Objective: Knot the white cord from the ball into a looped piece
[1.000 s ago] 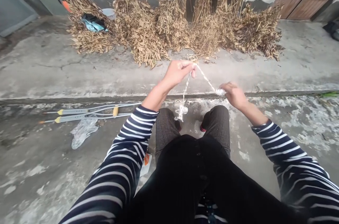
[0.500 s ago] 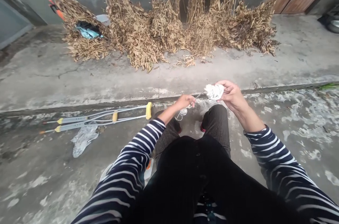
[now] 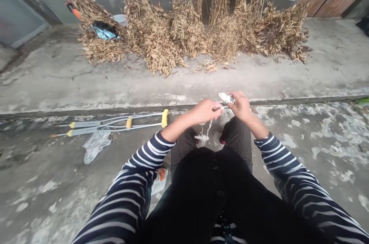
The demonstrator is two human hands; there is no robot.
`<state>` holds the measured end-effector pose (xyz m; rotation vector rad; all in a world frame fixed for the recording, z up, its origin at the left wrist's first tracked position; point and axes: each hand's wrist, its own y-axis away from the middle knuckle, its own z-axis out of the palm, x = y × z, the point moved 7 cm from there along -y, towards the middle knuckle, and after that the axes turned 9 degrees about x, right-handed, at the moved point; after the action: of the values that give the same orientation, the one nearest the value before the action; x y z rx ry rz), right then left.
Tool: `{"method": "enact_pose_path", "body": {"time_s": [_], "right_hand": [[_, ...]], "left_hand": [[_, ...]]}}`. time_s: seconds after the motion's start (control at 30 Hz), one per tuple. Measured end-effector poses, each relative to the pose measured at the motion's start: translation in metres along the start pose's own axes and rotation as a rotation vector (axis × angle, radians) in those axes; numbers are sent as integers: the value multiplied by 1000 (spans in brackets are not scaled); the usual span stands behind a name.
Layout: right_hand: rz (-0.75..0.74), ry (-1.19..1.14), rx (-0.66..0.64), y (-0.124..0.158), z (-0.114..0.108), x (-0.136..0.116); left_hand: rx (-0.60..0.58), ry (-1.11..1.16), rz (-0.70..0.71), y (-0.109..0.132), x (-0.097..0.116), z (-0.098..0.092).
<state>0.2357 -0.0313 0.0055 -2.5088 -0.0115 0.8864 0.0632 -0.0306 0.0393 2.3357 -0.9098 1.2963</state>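
A wound bundle of white cord (image 3: pixel 225 97) sits above the step edge, its near side pinched in the right hand (image 3: pixel 242 107); just left, the left hand (image 3: pixel 206 111) grips the cord, a loose length (image 3: pixel 210 127) dangling below. Crutches (image 3: pixel 115 125) lie left, beside clear plastic (image 3: pixel 97 146); dried stalks (image 3: pixel 161 42) stand far.

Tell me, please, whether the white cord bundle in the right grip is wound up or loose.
Wound up: the white cord bundle in the right grip shows close, ridged turns; part of it is hidden.
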Motion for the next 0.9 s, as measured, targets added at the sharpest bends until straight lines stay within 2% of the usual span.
{"method": "enact_pose_path", "body": {"time_s": [0.1, 0.17, 0.27, 0.33, 0.47, 0.67, 0.9], "right_hand": [[90, -235, -183, 14, 6, -3], [223, -506, -299, 20, 8, -7], [385, -859, -410, 24, 3, -20], [435, -988, -402, 20, -4, -29], [413, -1018, -273, 4, -26, -39], [265, -844, -54, -30, -74, -53], [-24, -542, 418, -75, -148, -58]], "left_hand": [[138, -79, 33, -28, 0, -35], [166, -61, 44, -45, -13, -45], [111, 70, 34, -64, -36, -41], [90, 171, 15, -71, -49, -32], [103, 318, -16, -74, -62, -13], [39, 407, -72, -61, -68, 8], [1, 362, -111, -45, -78, 10]]}}
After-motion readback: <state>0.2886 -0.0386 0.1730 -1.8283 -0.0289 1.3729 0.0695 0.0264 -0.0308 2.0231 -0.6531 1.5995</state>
